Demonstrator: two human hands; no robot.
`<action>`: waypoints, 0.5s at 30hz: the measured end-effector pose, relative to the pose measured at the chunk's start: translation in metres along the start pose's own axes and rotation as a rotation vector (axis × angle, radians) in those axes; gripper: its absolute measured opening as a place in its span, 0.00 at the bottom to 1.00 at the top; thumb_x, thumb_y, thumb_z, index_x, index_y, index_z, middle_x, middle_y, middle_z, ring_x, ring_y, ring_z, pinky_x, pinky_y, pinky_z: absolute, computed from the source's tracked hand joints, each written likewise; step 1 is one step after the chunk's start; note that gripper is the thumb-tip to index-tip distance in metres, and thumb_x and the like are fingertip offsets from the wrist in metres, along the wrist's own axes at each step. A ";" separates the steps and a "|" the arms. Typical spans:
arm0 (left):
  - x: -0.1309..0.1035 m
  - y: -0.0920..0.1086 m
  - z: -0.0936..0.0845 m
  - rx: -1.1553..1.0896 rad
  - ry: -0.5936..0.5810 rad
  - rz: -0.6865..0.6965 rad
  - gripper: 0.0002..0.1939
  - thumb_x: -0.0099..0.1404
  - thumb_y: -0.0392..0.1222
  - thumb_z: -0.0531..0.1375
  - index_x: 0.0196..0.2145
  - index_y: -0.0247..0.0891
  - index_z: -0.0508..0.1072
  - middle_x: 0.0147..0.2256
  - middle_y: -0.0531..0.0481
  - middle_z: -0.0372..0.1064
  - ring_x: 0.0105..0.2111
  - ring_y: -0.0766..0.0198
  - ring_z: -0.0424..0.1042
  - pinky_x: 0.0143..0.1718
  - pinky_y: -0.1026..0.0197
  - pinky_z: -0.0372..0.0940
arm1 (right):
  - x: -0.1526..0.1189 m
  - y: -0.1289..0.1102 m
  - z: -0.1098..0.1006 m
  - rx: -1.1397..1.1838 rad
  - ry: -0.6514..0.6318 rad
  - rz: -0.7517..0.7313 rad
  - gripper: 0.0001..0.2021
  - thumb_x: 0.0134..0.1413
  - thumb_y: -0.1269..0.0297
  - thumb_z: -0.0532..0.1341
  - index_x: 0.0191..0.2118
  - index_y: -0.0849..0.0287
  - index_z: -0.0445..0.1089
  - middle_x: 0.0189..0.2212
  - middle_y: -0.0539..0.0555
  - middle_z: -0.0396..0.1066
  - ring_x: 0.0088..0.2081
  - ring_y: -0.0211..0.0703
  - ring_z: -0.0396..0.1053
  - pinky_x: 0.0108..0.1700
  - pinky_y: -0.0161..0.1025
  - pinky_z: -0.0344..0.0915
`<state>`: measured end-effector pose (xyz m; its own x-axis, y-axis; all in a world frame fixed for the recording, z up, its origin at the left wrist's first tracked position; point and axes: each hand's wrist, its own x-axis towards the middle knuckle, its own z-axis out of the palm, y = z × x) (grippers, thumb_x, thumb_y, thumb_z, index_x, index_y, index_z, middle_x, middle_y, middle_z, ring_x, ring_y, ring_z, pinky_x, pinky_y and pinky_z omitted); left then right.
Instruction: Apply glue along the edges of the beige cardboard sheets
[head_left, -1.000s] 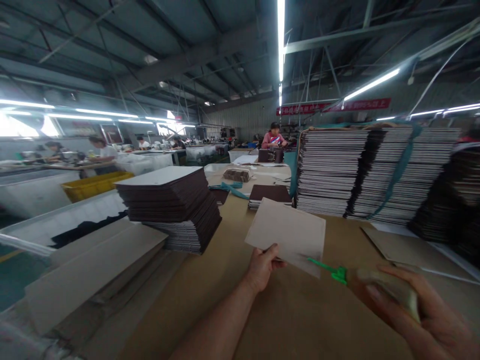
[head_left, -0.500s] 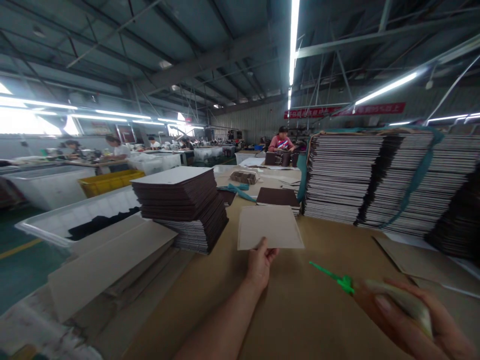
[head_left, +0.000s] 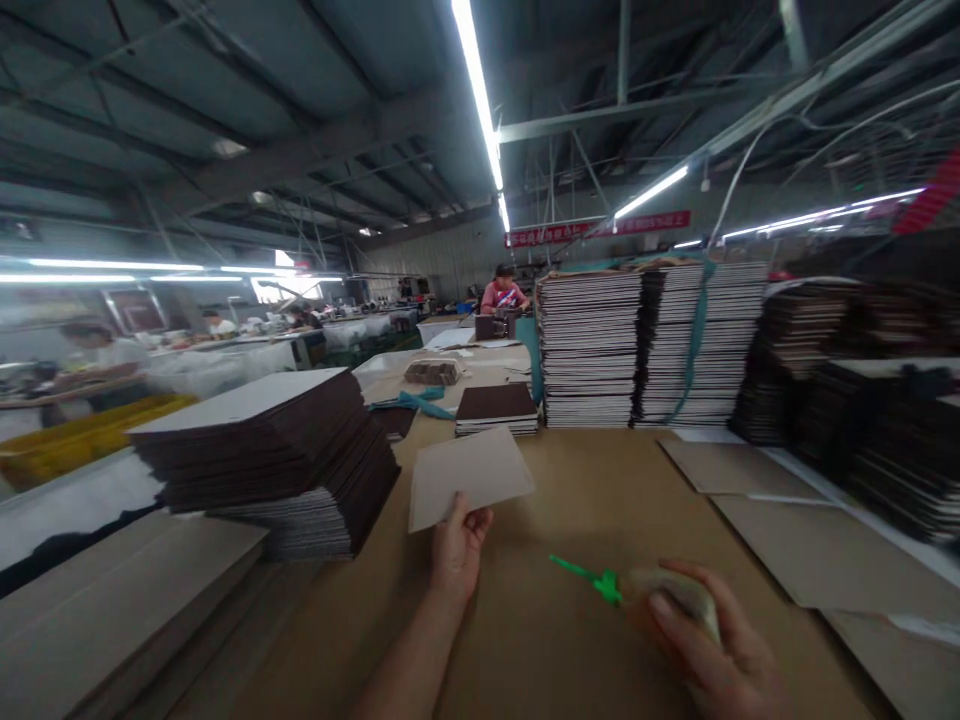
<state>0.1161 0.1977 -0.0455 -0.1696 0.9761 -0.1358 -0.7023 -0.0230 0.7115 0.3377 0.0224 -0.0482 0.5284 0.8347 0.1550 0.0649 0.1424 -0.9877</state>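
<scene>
Gripped at its near edge, a thin light beige panel [head_left: 471,470] is held over the brown tabletop [head_left: 592,500] by my left hand [head_left: 459,545], thumb on top. The panel tilts slightly. My right hand [head_left: 712,635], lower right, is wrapped round a squeeze bottle [head_left: 679,590]. The bottle's long thin green nozzle [head_left: 604,583] points left towards the panel, apart from it. Beyond the panel lies a short stack of dark brown panels [head_left: 496,402].
A tall stack of dark panels [head_left: 262,450] stands on the left, beside flat boards [head_left: 127,590]. Taller stacks [head_left: 592,350] rise at the back right, with a teal strip [head_left: 696,340] over them. More boards [head_left: 832,545] lie right. A person [head_left: 504,293] works beyond.
The view has swung right, so the scene has shifted left. The panel in my left hand has turned a little. My right hand with the bottle now sits nearer my left hand.
</scene>
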 end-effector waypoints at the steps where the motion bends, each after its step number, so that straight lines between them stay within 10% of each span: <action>1: 0.000 0.000 0.000 0.038 -0.013 -0.001 0.04 0.64 0.31 0.56 0.36 0.34 0.70 0.30 0.49 0.74 0.25 0.67 0.73 0.26 0.64 0.71 | -0.003 -0.002 0.003 0.008 0.002 -0.014 0.23 0.51 0.42 0.62 0.46 0.52 0.65 0.34 0.48 0.71 0.36 0.42 0.69 0.35 0.29 0.67; 7: -0.006 -0.019 0.017 0.305 -0.145 -0.084 0.04 0.62 0.32 0.59 0.36 0.33 0.69 0.30 0.48 0.74 0.24 0.64 0.75 0.19 0.68 0.66 | -0.008 -0.006 0.010 0.135 0.045 -0.144 0.20 0.51 0.46 0.63 0.44 0.55 0.66 0.30 0.49 0.69 0.30 0.41 0.67 0.31 0.31 0.64; 15: 0.000 -0.106 0.094 0.334 -0.274 -0.289 0.07 0.60 0.36 0.63 0.35 0.33 0.69 0.28 0.45 0.74 0.26 0.61 0.76 0.21 0.67 0.69 | -0.002 0.001 0.000 0.132 0.265 -0.244 0.21 0.50 0.45 0.64 0.44 0.55 0.69 0.42 0.54 0.66 0.37 0.46 0.68 0.34 0.33 0.68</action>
<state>0.2550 0.2207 -0.0563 0.2178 0.9540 -0.2059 -0.4271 0.2828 0.8589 0.3365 0.0213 -0.0500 0.7128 0.6036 0.3572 0.1153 0.4015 -0.9086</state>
